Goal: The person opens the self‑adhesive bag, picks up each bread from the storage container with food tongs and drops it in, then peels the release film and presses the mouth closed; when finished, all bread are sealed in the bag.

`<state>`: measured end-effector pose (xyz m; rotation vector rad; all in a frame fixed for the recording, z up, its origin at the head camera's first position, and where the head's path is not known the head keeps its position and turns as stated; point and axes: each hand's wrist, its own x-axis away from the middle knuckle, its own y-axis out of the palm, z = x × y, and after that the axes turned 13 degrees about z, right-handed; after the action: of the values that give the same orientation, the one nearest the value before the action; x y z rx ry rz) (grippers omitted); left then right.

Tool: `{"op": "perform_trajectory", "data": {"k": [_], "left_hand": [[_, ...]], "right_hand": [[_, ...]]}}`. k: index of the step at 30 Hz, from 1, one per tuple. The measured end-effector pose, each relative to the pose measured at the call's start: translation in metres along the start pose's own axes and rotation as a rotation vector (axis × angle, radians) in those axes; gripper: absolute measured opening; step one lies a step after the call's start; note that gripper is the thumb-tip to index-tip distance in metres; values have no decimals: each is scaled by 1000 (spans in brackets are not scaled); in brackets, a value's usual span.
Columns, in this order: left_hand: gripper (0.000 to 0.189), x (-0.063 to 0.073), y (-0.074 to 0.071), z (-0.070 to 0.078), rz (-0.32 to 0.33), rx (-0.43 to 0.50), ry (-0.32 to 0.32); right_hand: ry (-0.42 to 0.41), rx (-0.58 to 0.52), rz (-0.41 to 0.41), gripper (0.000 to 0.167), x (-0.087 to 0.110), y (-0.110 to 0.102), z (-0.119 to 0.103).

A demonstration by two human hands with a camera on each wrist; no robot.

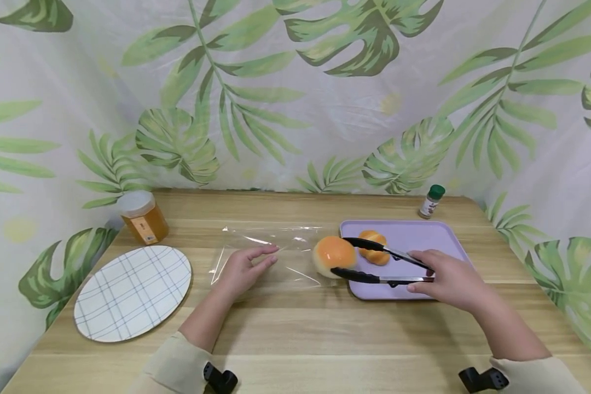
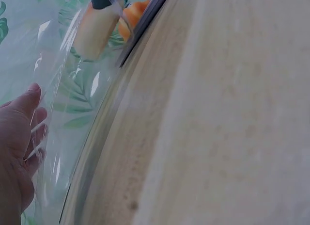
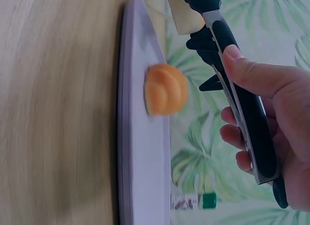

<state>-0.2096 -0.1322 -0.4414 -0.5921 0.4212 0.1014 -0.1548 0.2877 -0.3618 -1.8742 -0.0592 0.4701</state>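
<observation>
My left hand [image 1: 241,269] holds a clear plastic bag [image 1: 295,268], its film running between thumb and curled fingers in the left wrist view. My right hand [image 1: 450,280] grips kitchen tongs [image 1: 404,255] by their metal arms. The tongs' black tips hold a round bread bun [image 1: 332,255], golden on top and pale below, at the bag's right end. Whether the bun is inside the film I cannot tell. Behind the tongs, a small twisted bread roll [image 3: 166,89] lies on a lilac tray [image 1: 426,235].
At the left lies an oval checked board or plate [image 1: 133,293]. Behind it stands a lidded jar of amber contents [image 1: 144,217]. A small green-capped shaker bottle [image 1: 430,202] is beyond the tray. Leaf-print cloth [image 1: 256,109] hangs around the wooden table [image 1: 295,339].
</observation>
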Motion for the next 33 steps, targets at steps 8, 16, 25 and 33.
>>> {"op": "perform_trajectory", "data": {"k": [8,16,25,33], "left_hand": [[25,1,2,3,13,4,20],[26,2,5,7,-23,43,41],[27,4,8,11,-69,70,-13],[25,5,7,11,-44,69,37]], "right_hand": [[-67,-1,-50,67,-15,16,-15],[-87,-45,-70,67,-28,34,-28],[-117,-87,-124,67,-43,49,-45],[-116,-75,-129,69,-50,58,-57]]}}
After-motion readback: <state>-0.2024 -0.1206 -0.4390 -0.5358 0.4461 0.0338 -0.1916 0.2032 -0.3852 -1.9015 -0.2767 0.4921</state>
